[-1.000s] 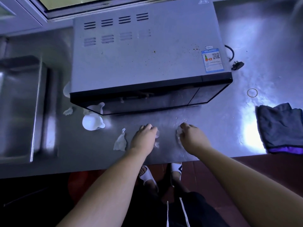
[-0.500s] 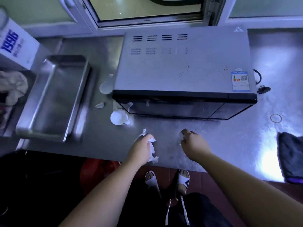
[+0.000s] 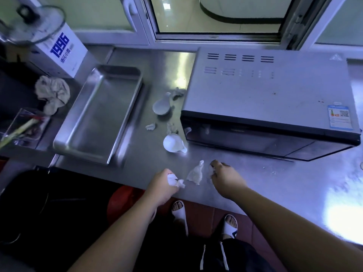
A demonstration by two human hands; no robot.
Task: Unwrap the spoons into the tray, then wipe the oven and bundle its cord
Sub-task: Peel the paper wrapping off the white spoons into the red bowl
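Note:
Two white ceramic spoons lie on the steel counter between tray and oven: one [image 3: 161,107] farther back, one [image 3: 173,143] bowl-down near the oven's front corner. The steel tray [image 3: 125,107] at the left holds nothing. My left hand [image 3: 163,185] grips crumpled white wrapping [image 3: 175,180] at the counter's front edge. My right hand [image 3: 225,176] has curled fingers pinching a small clear scrap against the counter. A torn piece of wrapper [image 3: 195,173] lies between the hands. The grey oven [image 3: 271,91] stands at the right.
Small wrapper scraps [image 3: 150,126] lie beside the spoons. A white box [image 3: 59,54] with a glass lid, a crumpled rag [image 3: 52,93] and a clear container [image 3: 21,126] sit left of the tray. The counter [image 3: 275,183] ends just before my feet.
My view has swung left and up, bringing the tray and box into sight. The left hand has gathered wrapping and drawn back toward the counter edge; the right hand stays on its scrap.

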